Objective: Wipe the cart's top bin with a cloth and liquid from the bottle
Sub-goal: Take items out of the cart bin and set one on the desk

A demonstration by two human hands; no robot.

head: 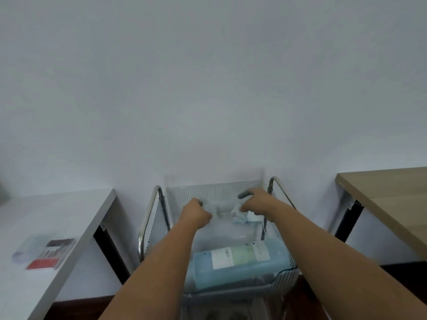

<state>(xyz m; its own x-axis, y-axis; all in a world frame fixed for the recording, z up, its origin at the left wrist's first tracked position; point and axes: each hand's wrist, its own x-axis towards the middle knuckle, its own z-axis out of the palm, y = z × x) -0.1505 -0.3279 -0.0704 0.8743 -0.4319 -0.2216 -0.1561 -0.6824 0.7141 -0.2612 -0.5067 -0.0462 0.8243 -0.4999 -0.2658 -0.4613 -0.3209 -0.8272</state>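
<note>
Hands blurred in bin — right grip holds cloth, left grip's hold unclear.

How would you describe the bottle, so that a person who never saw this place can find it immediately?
Between the grey table and the wooden table stands a cart against the wall. In its clear top bin, near the front edge, the bottle lies on its side. It is big and pale blue with white and green labels.
</note>
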